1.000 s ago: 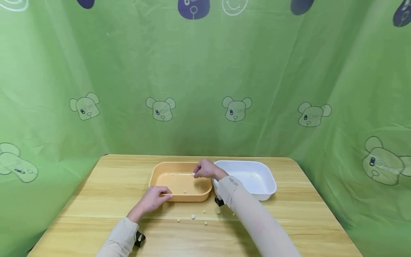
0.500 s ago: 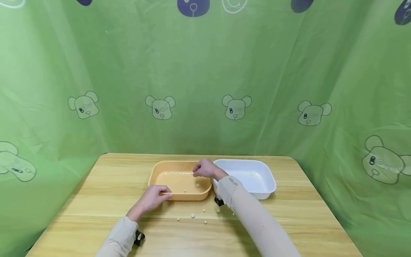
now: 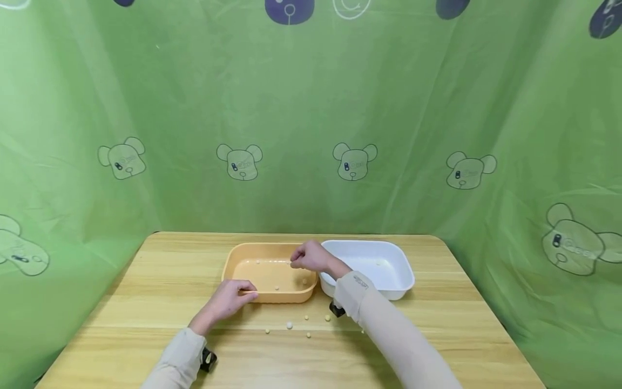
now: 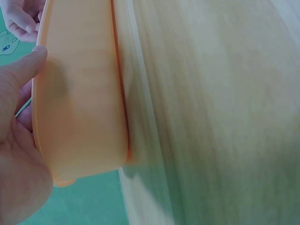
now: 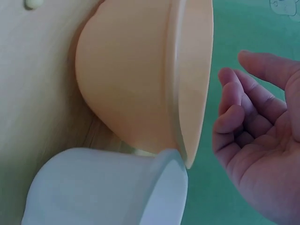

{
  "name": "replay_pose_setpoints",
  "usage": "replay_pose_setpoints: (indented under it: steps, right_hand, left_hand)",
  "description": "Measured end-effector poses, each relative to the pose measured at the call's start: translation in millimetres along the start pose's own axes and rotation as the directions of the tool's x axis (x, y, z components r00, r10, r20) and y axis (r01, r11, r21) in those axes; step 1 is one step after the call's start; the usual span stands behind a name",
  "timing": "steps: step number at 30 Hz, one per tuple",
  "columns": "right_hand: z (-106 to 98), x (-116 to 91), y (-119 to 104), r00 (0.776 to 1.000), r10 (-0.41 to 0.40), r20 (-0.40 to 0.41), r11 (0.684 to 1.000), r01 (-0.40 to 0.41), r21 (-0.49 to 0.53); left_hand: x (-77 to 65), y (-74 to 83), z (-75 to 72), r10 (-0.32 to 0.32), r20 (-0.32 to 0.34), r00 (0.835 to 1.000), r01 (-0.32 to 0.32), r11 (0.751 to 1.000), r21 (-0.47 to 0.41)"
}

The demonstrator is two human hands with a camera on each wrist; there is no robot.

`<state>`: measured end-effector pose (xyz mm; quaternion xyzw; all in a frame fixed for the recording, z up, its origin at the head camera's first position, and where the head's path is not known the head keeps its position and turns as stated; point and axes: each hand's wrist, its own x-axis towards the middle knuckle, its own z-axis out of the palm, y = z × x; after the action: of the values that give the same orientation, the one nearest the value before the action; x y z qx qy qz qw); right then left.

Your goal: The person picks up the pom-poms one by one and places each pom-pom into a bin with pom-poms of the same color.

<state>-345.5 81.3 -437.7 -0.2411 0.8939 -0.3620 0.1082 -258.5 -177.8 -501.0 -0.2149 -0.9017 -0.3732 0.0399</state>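
Note:
My left hand (image 3: 227,300) grips the near rim of an orange plastic tub (image 3: 286,297); in the left wrist view its thumb (image 4: 32,65) lies over the rim with the fingers on the other side. My right hand (image 3: 312,256) hovers above the tub's right part. In the right wrist view the right hand's fingers (image 5: 228,119) are loosely curled, with the thumb apart and nothing visible between them. Inside the tub lie a few small pale balls, one of them a ball (image 3: 304,281) near the right wall.
A white plastic tub (image 3: 405,286) stands right beside the orange one, partly behind the right wrist. On the wooden table (image 3: 262,362) in front lie several small yellowish balls and a larger white ball (image 3: 289,325). Green printed curtain (image 3: 301,205) surrounds the table.
A pale ball pinched in my right fingers one second ago has been let go and has rolled rightward on the orange tub's floor. Both hands stay almost where they were.

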Motion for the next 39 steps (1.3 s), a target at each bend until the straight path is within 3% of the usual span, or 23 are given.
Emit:
replay_pose_setpoints:
  steps: [15,31,35,39]
  right_hand:
    - [-7,-56,-7,0.992,-0.116,0.044,0.993,0.116,0.012]
    - [17,-92,-7,0.961,-0.239,0.138,0.971,0.237,0.031]
    - [25,-95,1,0.954,-0.252,0.162,0.967,0.256,-0.006]
    - [33,-95,7,0.947,-0.272,0.172,0.950,0.293,-0.108]
  left_hand:
    - [-0.3,3.1,0.1,-0.005,-0.005,1.000,0.005,1.000,0.011]
    - [-1.1,3.7,1.5,0.030,-0.018,0.999,-0.029,0.999,0.025]
    - [-0.8,3.0,1.8,0.026,-0.016,1.000,-0.025,0.999,0.023]
    - [-0.2,2.5,2.0,0.013,-0.008,1.000,-0.013,1.000,0.019]
